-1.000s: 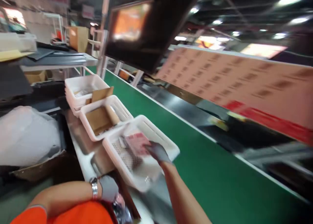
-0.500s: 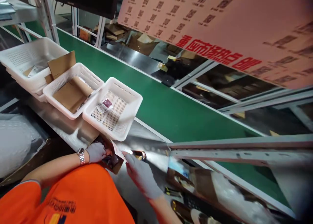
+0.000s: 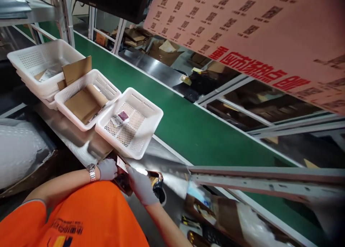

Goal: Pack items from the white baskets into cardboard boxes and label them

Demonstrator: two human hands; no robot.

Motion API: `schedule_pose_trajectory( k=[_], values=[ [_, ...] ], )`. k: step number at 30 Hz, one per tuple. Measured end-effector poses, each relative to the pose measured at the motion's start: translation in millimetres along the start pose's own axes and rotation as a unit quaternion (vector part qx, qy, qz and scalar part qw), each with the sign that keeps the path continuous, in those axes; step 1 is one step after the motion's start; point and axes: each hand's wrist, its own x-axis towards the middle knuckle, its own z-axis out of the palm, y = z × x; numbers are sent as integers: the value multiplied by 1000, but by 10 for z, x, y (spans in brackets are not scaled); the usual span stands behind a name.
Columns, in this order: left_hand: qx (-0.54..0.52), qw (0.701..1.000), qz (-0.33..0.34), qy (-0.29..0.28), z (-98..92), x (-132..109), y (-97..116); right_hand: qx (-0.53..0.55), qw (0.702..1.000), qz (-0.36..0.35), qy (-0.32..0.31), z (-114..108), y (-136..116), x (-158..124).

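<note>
My left hand (image 3: 107, 169), in a grey glove with a metal watch at the wrist, is closed at the steel bench edge. It lies against a dark brown item (image 3: 125, 188), maybe a small cardboard box; what its fingers grip is hidden. My right hand (image 3: 142, 186), gloved too, pinches a white printed label (image 3: 122, 164) above that item. Just beyond my hands stands a white perforated basket (image 3: 145, 141) with a small purple packet (image 3: 123, 116) and a printed slip inside. A roll of tape (image 3: 157, 178) seems to lie right of my right hand.
A second white basket (image 3: 60, 107) holds folded cardboard (image 3: 83, 105). Stacked baskets (image 3: 23, 69) stand at far left. A green conveyor belt (image 3: 183, 125) runs behind. A metal rail (image 3: 256, 173) crosses at right, and a pink code sheet (image 3: 242, 31) hangs overhead. Bubble wrap (image 3: 21, 150) is at left.
My right hand has moved left, toward my left hand, bringing the label closer over the dark brown item. The view has shifted slightly, so the baskets appear further right.
</note>
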Motion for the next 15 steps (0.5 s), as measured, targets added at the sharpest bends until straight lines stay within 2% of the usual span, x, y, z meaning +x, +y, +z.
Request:
schedule_pose_trajectory(
  k=[2,4,7,10,15],
  values=[
    [6,1000,0,-15,-12,-4,15,13,999,24,-46,9,-99,181],
    [19,999,25,-8,-23,-8,24,29,995,43,-80,-5,-180,330],
    [40,998,49,14,-30,-13,24,42,993,64,-91,-21,-248,434],
    [50,998,45,6,-25,-21,14,53,993,65,-86,27,-264,343],
    [18,999,42,28,12,-49,6,79,996,19,-26,134,-228,131]
  ],
)
